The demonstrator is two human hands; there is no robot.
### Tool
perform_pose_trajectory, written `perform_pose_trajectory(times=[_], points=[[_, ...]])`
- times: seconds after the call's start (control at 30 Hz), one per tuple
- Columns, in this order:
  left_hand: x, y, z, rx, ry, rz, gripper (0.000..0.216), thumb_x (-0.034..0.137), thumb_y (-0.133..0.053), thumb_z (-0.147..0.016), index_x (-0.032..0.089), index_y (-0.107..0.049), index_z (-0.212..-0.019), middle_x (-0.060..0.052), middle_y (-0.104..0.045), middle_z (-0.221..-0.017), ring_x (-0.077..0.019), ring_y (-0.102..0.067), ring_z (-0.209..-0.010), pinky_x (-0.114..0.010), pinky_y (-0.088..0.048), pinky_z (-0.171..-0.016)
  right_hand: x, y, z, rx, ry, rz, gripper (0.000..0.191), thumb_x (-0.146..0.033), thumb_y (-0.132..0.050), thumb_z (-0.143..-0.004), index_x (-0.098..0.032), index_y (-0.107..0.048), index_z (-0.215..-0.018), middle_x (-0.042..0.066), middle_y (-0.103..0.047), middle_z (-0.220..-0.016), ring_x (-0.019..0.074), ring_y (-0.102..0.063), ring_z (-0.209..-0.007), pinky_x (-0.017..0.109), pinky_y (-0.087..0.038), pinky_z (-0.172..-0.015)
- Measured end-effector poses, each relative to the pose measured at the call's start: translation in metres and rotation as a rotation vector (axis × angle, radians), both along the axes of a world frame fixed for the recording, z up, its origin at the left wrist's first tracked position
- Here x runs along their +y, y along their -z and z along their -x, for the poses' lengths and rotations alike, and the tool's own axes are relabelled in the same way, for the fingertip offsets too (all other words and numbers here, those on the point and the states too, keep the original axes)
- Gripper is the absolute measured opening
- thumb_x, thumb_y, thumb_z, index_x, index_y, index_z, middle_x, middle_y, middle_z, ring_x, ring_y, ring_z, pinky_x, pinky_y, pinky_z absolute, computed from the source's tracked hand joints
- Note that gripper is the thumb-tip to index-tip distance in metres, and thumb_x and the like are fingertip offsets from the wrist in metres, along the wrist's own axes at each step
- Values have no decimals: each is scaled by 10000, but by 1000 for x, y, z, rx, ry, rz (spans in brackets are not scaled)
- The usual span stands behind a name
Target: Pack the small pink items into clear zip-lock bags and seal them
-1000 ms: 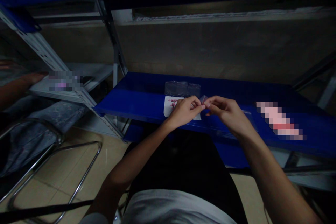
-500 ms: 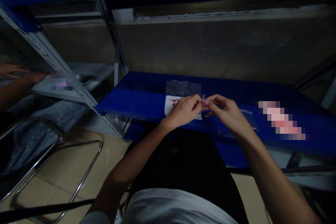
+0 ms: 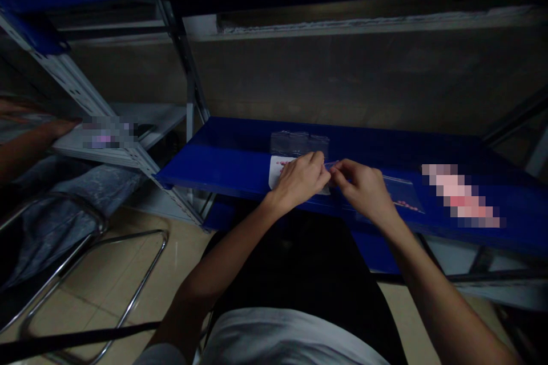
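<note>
Fingertips of the left hand (image 3: 302, 178) and right hand (image 3: 362, 187) pinched a clear bag (image 3: 331, 165), mostly hidden, seemingly to keep it taut above the shelf (image 3: 222, 165). Beneath the left hand, a half-covered white sheet (image 3: 274, 178) bore pink beads (image 3: 281, 163), probably for easy reach. The right hand cut off a second bag (image 3: 400, 189); farther right, a pink thing (image 3: 458, 193) was unreadable.

Single head-worn view, facing forward and down, blue shelf (image 3: 231, 170) near

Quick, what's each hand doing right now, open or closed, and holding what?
Left hand: closed, fingers pinching a small clear bag.
Right hand: closed, pinching the same bag.
</note>
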State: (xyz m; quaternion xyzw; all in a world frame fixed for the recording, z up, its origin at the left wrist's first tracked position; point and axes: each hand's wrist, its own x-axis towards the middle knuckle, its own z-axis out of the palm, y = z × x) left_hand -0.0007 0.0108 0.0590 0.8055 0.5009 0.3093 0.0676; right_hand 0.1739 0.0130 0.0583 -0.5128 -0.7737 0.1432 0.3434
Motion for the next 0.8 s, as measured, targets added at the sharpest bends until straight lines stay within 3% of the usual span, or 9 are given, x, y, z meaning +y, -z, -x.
perform_pose_trajectory(times=[0.13, 0.27, 0.37, 0.47, 0.63, 0.73, 0.8], points=[[1, -7, 5, -30, -68, -8, 146, 222, -485, -968, 161, -614, -998, -82, -653, -952, -208, -633, -851, -317, -512, -804, -3, -2, 0, -17, 90, -5, 195, -322, -553, -865, -225, -608, -705, 35, -675, -629, 193, -608, -581, 290, -361, -585], [0, -7, 5, -139, 141, -48, 235, 103, -466, -933, 188, -649, -1054, -72, -646, -1058, -189, -639, -957, -302, -514, -899, -6, -4, 4, 8, 117, -24, 205, -323, -540, -858, -220, -611, -696, 31, -644, -594, 188, -584, -560, 292, -343, -570], [3, -1, 2, -250, 236, -39, 242, 64, -488, -904, 183, -692, -956, -65, -668, -1048, -170, -649, -986, -274, -517, -916, -7, -5, 7, 29, 118, -12, 219, -323, -523, -860, -217, -619, -694, 25, -629, -573, 179, -565, -533, 289, -335, -555], [9, 4, -1, -330, 220, 25, 196, 92, -556, -888, 172, -734, -901, -61, -705, -999, -162, -663, -929, -265, -534, -864, -8, -7, 6, 59, 106, 33, 229, -316, -516, -855, -218, -613, -672, 25, -646, -576, 177, -576, -533, 284, -352, -558], [13, 3, 4, -283, 183, 121, 262, 138, -613, -881, 212, -802, -1046, -36, -699, -872, -153, -639, -794, -278, -529, -813, -6, -8, 1, 83, -9, 97, 207, -315, -546, -862, -220, -611, -690, 17, -668, -623, 175, -589, -576, 283, -381, -583], [14, -1, 9, -258, 145, 99, 326, 108, -563, -896, 221, -810, -1077, -44, -687, -860, -159, -628, -801, -299, -524, -844, 2, -2, -1, 159, -69, 104, 227, -428, -601, -895, -219, -647, -817, 16, -660, -704, 175, -580, -637, 284, -402, -598], [16, -3, 13, -298, 133, 104, 346, 107, -546, -906, 218, -801, -1112, -49, -692, -880, -156, -623, -795, -305, -527, -842, 9, 4, -3, 268, 11, 62, 285, -497, -659, -874, -224, -653, -955, 11, -638, -752, 178, -577, -676, 283, -425, -610]])
